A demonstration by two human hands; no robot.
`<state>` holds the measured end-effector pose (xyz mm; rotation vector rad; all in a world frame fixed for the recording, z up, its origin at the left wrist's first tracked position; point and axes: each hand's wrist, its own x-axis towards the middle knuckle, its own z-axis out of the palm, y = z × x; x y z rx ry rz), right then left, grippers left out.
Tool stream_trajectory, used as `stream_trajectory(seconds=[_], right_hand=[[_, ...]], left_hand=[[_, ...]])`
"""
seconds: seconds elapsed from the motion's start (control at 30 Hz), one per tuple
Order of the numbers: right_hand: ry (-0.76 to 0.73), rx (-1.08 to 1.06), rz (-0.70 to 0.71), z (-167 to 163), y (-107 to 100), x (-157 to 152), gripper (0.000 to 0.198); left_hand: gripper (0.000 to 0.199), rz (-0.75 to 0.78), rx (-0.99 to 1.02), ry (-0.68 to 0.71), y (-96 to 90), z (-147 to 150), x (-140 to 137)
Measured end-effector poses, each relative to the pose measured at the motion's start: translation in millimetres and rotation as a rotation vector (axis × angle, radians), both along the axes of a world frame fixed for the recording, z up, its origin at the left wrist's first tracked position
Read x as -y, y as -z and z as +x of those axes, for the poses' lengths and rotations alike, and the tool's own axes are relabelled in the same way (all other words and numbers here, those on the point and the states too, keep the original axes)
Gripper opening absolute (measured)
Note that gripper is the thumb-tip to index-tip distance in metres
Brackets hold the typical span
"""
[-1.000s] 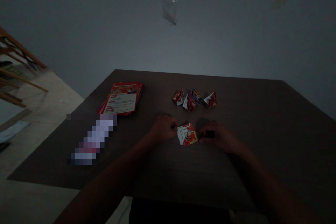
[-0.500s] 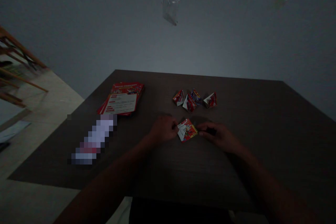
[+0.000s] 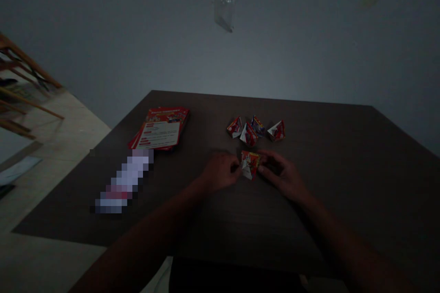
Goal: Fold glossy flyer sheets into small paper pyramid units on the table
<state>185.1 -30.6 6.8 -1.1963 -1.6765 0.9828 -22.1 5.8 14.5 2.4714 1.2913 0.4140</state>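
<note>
A small folded paper [image 3: 250,165], printed red, yellow and white, is between my two hands just above or on the dark table. My left hand [image 3: 222,171] is closed at its left edge, the fingers curled and partly hidden. From the right, my right hand [image 3: 282,174] pinches the paper's right edge between thumb and fingers. Beyond them stand several folded paper pieces: a red and white one [image 3: 235,127], another red and white one [image 3: 249,134], a bluish one [image 3: 257,126] and a separate one [image 3: 277,131] to the right.
A stack of red printed sheets [image 3: 160,130] lies at the back left of the dark wooden table [image 3: 206,105]. In front of it is a pixelated, blurred-out area [image 3: 127,178]. A pale wall [image 3: 172,46] rises behind the table. Wooden furniture [image 3: 30,68] stands at the far left.
The folded paper has turned and shifted slightly right and away from me. My right hand's fingers have closed in on its right edge. My left hand has moved a little to the right.
</note>
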Motion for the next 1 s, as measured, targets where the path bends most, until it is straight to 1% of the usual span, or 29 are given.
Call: stream_trajectory(seconds=[0.17, 0.27, 0.37, 0.53, 0.63, 0.73, 0.8, 0.87, 0.93, 1.0], right_hand=[[-0.066, -0.069, 0.004, -11, -4, 1, 0.061], [-0.083, -0.092, 0.006, -15, -6, 2, 0.063], [-0.076, -0.061, 0.006, -15, -4, 0, 0.056], [0.073, 0.089, 0.069, -13, 3, -3, 0.035], [0.139, 0.177, 0.082, -14, 5, -4, 0.026], [0.182, 0.237, 0.169, -12, 4, -5, 0.016], [0.178, 0.26, 0.267, -9, 3, -6, 0.012], [0.14, 0.277, 0.348, -6, 1, -5, 0.011], [0.096, 0.306, 0.402, -4, -1, -3, 0.013], [0.053, 0.355, 0.463, -3, -2, -1, 0.013]], left_hand=[[0.015, 0.03, -0.013, 0.038, -1.6, 4, 2], [0.015, 0.032, 0.003, 0.047, -2.7, 6, 4], [0.015, 0.008, 0.027, 0.045, -3.5, 7, 5], [0.015, -0.005, 0.064, 0.058, -3.7, 8, 6], [0.013, -0.031, 0.114, 0.105, -3.2, 9, 6], [0.012, -0.07, 0.181, 0.091, -1.0, 9, 6], [0.011, -0.07, 0.239, 0.028, 1.3, 9, 6], [0.013, -0.062, 0.315, -0.044, 3.2, 9, 6], [0.02, -0.048, 0.387, -0.099, 3.9, 8, 7], [0.028, -0.013, 0.408, -0.096, 3.2, 7, 7]])
